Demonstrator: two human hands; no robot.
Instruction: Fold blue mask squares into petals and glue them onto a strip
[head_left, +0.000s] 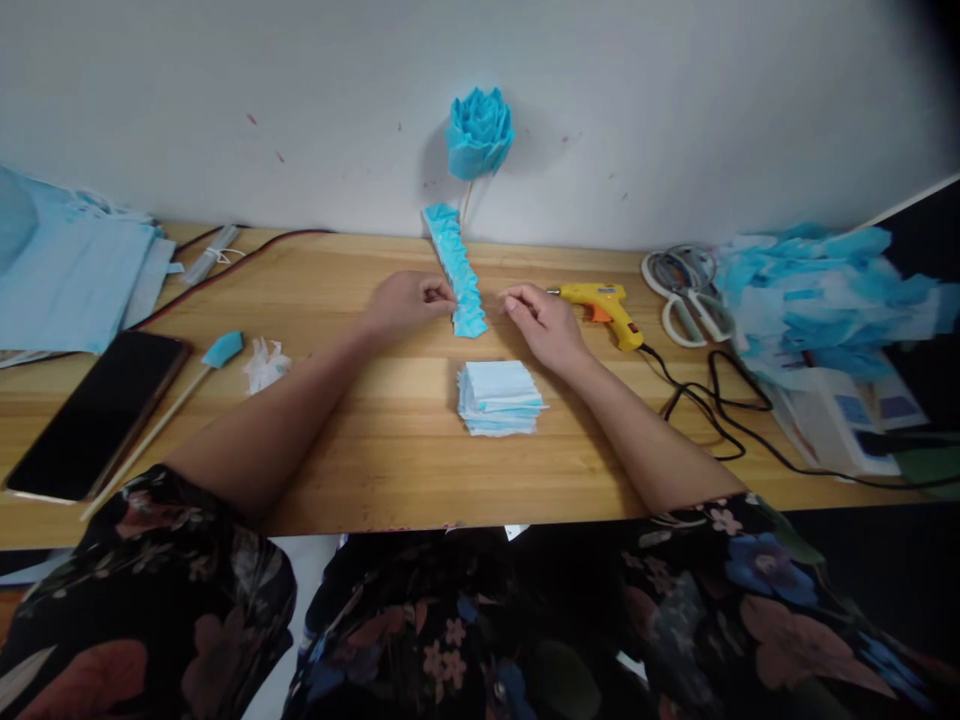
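Note:
A row of folded blue petals (459,262), overlapping one another, runs from the wall toward me on the wooden table. My left hand (409,303) is closed in a pinch at its left edge, fingertips on a petal near the row's close end. Right of the row, my right hand (546,328) has thumb and forefinger pressed together, apart from the petals; anything small between them is hidden. Just beyond that hand lies a yellow glue gun (600,302), nozzle pointing left. A stack of pale blue fabric squares (501,398) sits between my forearms.
A blue fabric rose (480,135) on a stick leans against the wall. Scissors (694,305) and a heap of blue scraps (825,290) lie right, beside a black cord (701,400). Left are face masks (75,255), a phone (97,415) and a blue-tipped stick (169,415).

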